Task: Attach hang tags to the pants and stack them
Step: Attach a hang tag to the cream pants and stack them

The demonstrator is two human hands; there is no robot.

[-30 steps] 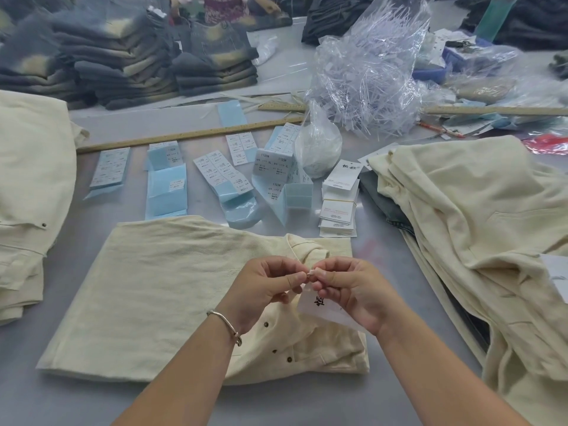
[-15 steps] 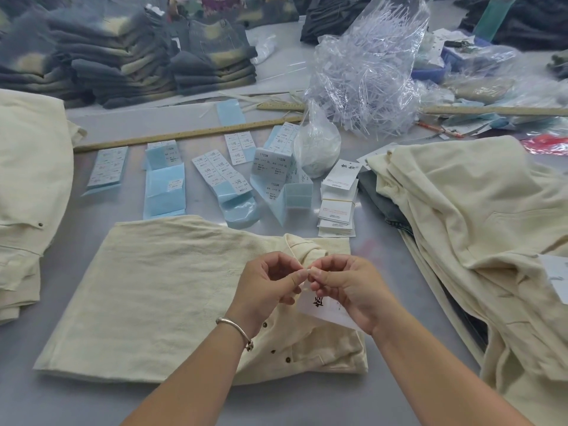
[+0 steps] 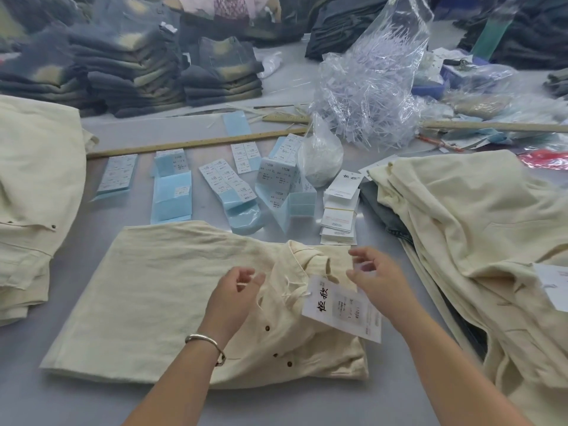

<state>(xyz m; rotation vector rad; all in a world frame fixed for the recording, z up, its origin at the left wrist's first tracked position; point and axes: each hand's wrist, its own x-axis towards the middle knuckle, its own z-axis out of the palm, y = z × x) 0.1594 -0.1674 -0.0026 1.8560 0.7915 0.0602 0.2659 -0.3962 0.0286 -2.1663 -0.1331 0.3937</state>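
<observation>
Hands parted, hang tag (image 3: 341, 309) released, on pants (image 3: 159, 290)

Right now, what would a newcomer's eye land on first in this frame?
Probably the white hang tag with bold black characters, lying on the folded cream pants at centre, with the left hand and right hand open on either side of it. Next, the clear bag of plastic fasteners rising behind, and the blue sticker sheets laid out mid-table.

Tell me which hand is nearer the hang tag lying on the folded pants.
Right. The right hand hovers open just above the hang tag, its wrist beside the tag's edge. The left hand is open farther off, across the waistband.
</observation>
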